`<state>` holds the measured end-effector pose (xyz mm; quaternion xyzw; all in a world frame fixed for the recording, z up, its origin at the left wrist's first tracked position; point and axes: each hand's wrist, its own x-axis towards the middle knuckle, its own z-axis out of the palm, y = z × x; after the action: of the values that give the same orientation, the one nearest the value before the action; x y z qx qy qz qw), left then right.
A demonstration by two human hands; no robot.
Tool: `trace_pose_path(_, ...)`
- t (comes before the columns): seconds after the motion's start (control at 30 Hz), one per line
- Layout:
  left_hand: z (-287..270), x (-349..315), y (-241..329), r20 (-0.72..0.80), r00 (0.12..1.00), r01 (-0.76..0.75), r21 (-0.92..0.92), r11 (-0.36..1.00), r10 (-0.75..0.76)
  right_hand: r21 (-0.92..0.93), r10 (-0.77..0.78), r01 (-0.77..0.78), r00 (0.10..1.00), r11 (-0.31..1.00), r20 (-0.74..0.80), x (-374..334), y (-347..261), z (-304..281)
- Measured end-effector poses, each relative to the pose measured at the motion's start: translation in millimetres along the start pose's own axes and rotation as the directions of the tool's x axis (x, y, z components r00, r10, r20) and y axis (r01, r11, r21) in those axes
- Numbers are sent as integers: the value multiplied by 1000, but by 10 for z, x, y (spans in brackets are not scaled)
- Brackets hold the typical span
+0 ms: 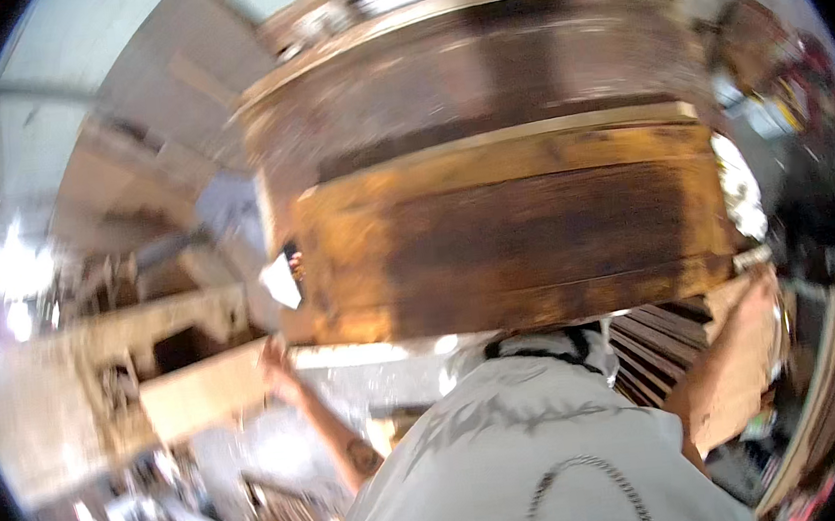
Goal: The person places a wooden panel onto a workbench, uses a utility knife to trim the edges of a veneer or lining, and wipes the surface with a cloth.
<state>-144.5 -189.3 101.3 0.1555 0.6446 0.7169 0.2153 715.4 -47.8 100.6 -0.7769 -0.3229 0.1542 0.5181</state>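
Note:
In front of me a long wooden panel [535, 229] lies almost level above the workbench [400, 81], its rim orange-brown and its middle much darker. At the panel's near left corner is my left hand [279, 369], its fingers closed about the edge, though blurred. My right hand [757, 290] is closed at the near right corner, arm stretched out. Whether the panel rests on the bench or is held just above it, I cannot tell. A small white piece [282, 282] shows by the panel's left end, and a crumpled whitish thing [740, 187] by its right end.
Left of me stands a pale wooden structure [39, 397] with a light board [204, 387]. Stacked strips of wood [657, 348] are at my right, below the bench edge. Large boards [187, 62] lean at the far left. A white bucket [763, 115] stands far right.

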Motion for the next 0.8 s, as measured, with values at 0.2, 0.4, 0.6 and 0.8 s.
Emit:
trace_pose_path(0.2, 903, -749, 115, 60, 968, 163, 593, 789, -244, -305, 53, 16, 975, 952, 216, 84, 139, 97)
trace_pose_path(0.4, 829, -815, -7, -45, 989, 136, 637, 759, -140, -426, 98, 37, 952, 904, 290, 25, -209, 246)
trace_pose_path(0.6, 1079, -834, 125, 105, 981, 22, 777, 629, -164, -372, 91, 32, 947, 928, 308, 220, -109, 198)
trace_pose_path(0.8, 1067, -684, 161, 104, 964, 73, 780, 621, -243, -791, 367, 39, 872, 610, 326, 72, -793, 229)
